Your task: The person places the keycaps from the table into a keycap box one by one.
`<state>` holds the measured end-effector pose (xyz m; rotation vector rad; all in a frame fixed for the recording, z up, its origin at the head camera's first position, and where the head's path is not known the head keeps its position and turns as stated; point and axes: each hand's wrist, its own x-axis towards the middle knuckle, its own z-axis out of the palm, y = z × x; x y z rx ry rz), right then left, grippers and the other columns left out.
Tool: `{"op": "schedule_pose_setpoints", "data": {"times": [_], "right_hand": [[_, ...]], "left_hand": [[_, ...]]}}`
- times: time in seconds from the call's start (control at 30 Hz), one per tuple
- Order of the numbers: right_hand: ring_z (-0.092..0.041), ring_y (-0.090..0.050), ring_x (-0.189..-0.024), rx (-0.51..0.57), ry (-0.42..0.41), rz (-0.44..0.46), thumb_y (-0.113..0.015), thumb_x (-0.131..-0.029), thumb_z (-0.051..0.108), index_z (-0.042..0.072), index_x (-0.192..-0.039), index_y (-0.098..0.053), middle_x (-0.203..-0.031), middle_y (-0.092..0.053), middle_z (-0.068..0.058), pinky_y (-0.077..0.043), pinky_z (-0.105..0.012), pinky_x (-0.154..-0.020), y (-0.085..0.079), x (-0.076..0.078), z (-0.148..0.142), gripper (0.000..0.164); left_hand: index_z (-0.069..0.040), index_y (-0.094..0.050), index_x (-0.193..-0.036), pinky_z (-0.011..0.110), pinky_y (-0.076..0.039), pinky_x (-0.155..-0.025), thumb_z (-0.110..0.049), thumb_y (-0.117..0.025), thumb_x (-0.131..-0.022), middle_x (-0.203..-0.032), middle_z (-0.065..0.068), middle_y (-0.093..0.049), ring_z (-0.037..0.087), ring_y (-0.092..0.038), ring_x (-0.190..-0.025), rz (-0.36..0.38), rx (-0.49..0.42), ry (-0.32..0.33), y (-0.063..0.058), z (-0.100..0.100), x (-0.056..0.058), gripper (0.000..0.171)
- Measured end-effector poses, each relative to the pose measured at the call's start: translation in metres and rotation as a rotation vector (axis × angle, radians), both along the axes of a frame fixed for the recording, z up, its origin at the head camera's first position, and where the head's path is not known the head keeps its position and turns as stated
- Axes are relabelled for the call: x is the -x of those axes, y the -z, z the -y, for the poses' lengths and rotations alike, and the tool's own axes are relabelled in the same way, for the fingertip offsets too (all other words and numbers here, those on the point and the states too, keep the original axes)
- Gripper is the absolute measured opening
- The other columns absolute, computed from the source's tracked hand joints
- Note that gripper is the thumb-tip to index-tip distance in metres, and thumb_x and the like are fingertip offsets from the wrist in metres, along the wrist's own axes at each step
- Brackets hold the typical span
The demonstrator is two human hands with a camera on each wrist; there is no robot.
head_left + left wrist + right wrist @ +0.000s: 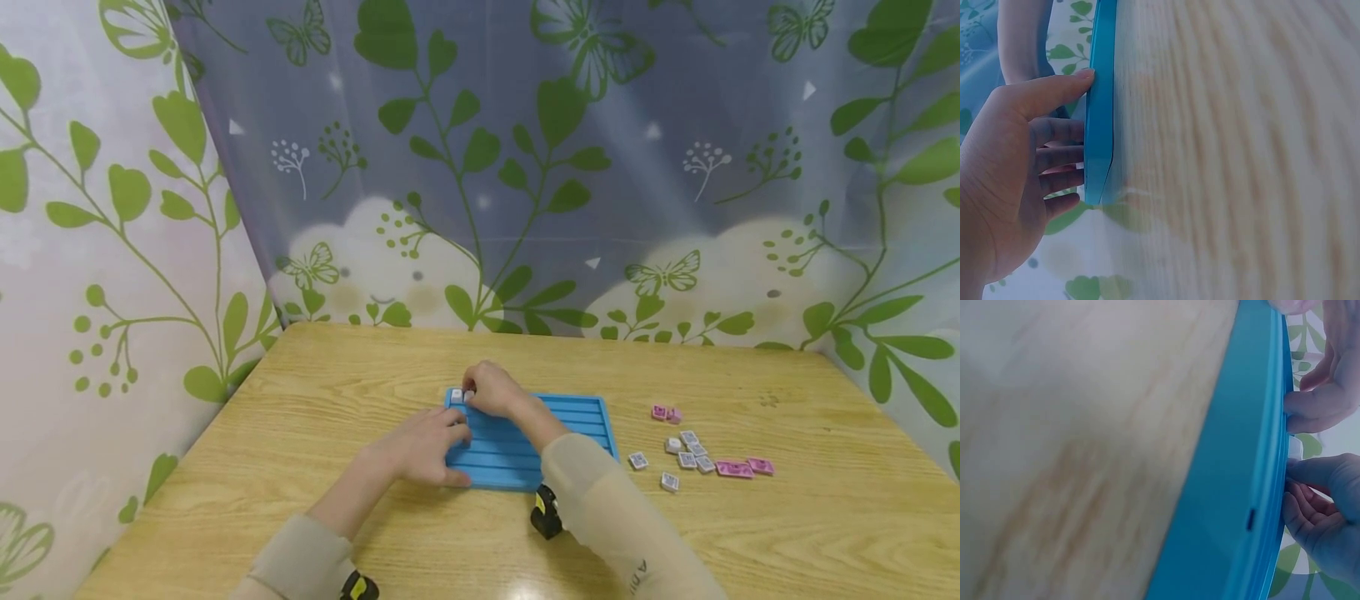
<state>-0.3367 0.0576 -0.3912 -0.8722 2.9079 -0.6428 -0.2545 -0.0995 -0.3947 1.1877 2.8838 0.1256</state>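
Note:
A ridged blue tray (498, 454) lies on the table in front of me. My left hand (423, 446) rests on its left side, thumb at the near edge and fingers loosely bent over the ridges. The left wrist view shows that thumb on the rim of the tray (1100, 119). At the far left corner, my right hand (495, 390) pinches a small white keycap-like tile (469, 397), partly hidden by the fingers. Beside it, another white tile (457, 396) sits in the top row. In the right wrist view, the right hand (1329, 506) is at the tray's surface.
Right of the tray lie several loose white tiles (687, 460) and a few pink ones, some of them wide (733, 469). Two small pink pieces (660, 412) lie farther back. The wooden table (337, 367) ends at a leaf-patterned curtain (525, 208).

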Motion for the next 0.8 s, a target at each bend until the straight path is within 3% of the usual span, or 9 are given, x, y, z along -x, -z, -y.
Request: {"op": "schedule_pose_setpoints", "data": {"times": [0.8], "right_hand": [[-0.020,-0.050,-0.075,-0.019,-0.020,-0.029,-0.063,-0.082,0.001,0.001,-0.091,-0.064,-0.082,-0.056,-0.007,-0.045,-0.031,-0.067,-0.0009,-0.0015,0.0014,0.009]], "left_hand": [[-0.012,-0.060,-0.111,0.042,-0.039,-0.095,-0.050,-0.063,-0.080,-0.121,0.005,-0.050,0.024,-0.045,-0.112,0.010,-0.016,0.000,-0.0009,0.0002,-0.0013,0.049]]}}
